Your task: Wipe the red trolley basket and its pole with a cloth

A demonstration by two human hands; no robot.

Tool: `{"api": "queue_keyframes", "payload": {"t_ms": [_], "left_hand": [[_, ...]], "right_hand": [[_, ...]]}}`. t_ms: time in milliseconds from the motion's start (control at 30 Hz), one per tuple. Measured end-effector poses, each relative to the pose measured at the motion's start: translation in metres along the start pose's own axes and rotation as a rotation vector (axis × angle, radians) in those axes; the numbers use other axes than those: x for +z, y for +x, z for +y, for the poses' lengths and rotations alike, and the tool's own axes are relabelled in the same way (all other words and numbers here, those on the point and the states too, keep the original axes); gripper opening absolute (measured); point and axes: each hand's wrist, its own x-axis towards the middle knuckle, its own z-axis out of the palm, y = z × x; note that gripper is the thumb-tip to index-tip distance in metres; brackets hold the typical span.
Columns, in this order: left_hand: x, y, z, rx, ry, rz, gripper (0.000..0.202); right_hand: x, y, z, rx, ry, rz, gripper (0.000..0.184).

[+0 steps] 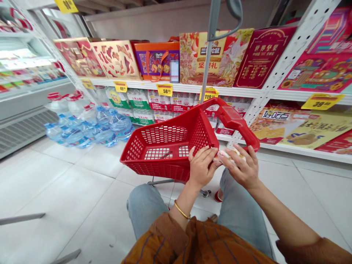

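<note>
A small pale wrapped packet (229, 154), its contents too blurred to make out, is held just above the person's knees, beside the rim of a red plastic mesh shopping basket (165, 154). In the head view, the right hand (239, 165) grasps the packet with its fingers curled over the top. The left hand (200, 165), with a thin gold bangle (182, 211) at its wrist, is curved, with its fingertips reaching the packet's left end; whether it grips firmly, I cannot tell. The basket sits on a metal wheeled frame (162, 181), and its long red handle (236, 121) rises just beside the right hand. A grey metal pole (210, 47) stands behind it.

Ahead, white perforated metal shelving (275, 73) carries large, colourful gift boxes (220, 58) above shrink-wrapped packs of bottled water (140, 104), with yellow price tags (164, 90) along the shelf edge. Large blue-capped water bottles (90, 128) stand on the white tile floor (68, 190), near a refrigerated display case (27, 62). Blue jeans (242, 209) and an ochre striped sleeve (200, 245) fill the bottom of the view.
</note>
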Motion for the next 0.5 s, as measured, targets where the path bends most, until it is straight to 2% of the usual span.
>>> {"api": "queue_keyframes", "payload": {"t_ms": [167,333,433,500], "left_hand": [[0.005,0.000,-0.002,0.013,-0.018,0.020,0.031],[0.007,-0.001,-0.002,-0.006,-0.018,0.059,0.028],[0.009,-0.002,-0.002,-0.016,-0.014,0.069,0.028],[0.009,-0.003,-0.001,-0.025,-0.021,0.068,0.028]], "right_hand": [[-0.003,-0.002,0.008,0.020,-0.084,0.065,0.039],[-0.013,0.002,0.006,0.189,-0.176,0.162,0.041],[-0.017,0.009,-0.006,0.343,-0.103,0.210,0.044],[-0.015,0.013,-0.018,0.335,0.000,0.183,0.049]]}}
